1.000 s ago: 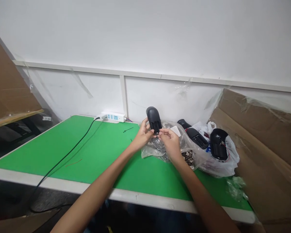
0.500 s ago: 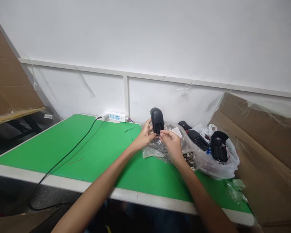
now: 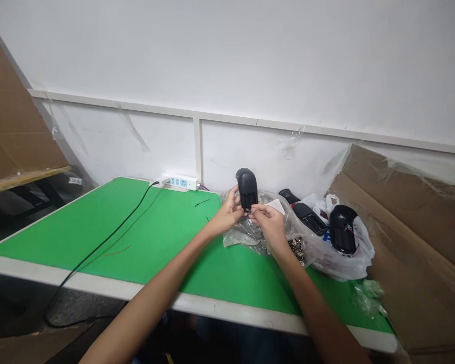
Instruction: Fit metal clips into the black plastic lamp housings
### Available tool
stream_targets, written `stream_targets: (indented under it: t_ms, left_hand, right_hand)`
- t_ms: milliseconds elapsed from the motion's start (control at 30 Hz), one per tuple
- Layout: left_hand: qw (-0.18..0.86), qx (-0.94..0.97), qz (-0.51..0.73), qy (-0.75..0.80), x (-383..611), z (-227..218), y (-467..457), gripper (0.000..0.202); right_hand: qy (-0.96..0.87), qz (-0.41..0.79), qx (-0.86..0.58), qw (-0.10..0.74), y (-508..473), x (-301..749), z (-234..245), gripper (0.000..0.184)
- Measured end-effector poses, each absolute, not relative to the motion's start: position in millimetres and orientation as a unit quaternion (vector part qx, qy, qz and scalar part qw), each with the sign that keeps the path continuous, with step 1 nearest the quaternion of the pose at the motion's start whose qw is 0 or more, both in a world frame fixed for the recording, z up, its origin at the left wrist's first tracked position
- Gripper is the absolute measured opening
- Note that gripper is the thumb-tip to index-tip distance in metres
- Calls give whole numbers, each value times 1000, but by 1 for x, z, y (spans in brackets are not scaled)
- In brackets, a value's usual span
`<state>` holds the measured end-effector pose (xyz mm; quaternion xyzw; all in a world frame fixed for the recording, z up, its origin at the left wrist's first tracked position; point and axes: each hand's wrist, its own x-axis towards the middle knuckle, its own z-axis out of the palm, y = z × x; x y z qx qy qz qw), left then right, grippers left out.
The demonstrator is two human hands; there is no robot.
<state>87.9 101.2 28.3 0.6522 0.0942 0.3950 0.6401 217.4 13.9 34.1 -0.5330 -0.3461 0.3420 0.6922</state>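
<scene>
- The shell (image 3: 247, 189) stands upright in the air over the far middle of the worktop (image 3: 155, 237), slots facing me.
- I judge the fitting at its lower end is under way, not finished; two more shells (image 3: 305, 215) wait on the bag (image 3: 326, 258) to the right.
- My left grip (image 3: 227, 212) is closed around the shell's left side.
- My right grip (image 3: 267, 222) pinches its lower end; I can't tell whether a small part sits between the fingertips.

Both bare forearms are stretching forward, the left from 7 o'clock and the right from 5 o'clock, meeting toward 12. The left grip (image 3: 227, 213) is curling its fingers closed, thumb raised. The right grip (image 3: 268, 223), at its 3 o'clock, is pinching its fingertips together.
</scene>
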Motion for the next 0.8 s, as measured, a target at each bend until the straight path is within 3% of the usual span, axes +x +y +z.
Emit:
stream_targets:
  t_ms: [800]
  left_hand:
    - [643,652,395,72,91,27,95,108]
  right_hand:
    - [-364,326,-535,690,15,218,29,45]
